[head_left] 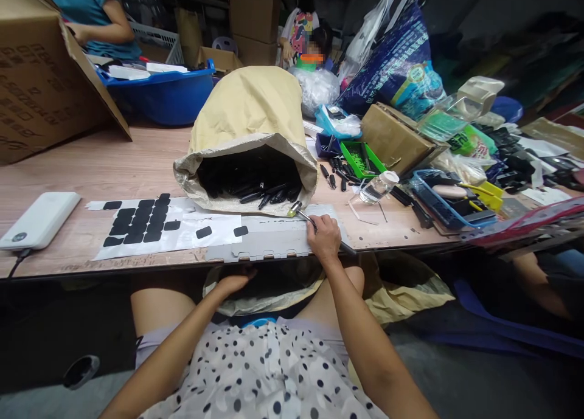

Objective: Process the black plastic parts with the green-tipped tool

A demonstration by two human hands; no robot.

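Note:
My right hand (324, 238) rests on the table's front edge, fingers closed round a thin metal tool (298, 212) whose yellowish tip points at the mouth of a tan paper sack (249, 112). The sack lies on its side, full of black pen-like parts (267, 194). My left hand (233, 283) is below the table edge, reaching into a sack (274, 291) between my knees; its fingers are hidden. White backing sheets (196, 227) with several black adhesive pads (139, 219) lie left of my right hand.
A white power bank (40, 219) lies at the left edge. A big cardboard box (43, 72) and a blue tub (159, 93) stand behind. To the right are a green tray (362, 159), a clear bottle (378, 188), a blue tray (440, 203) and clutter. Other people sit at the back.

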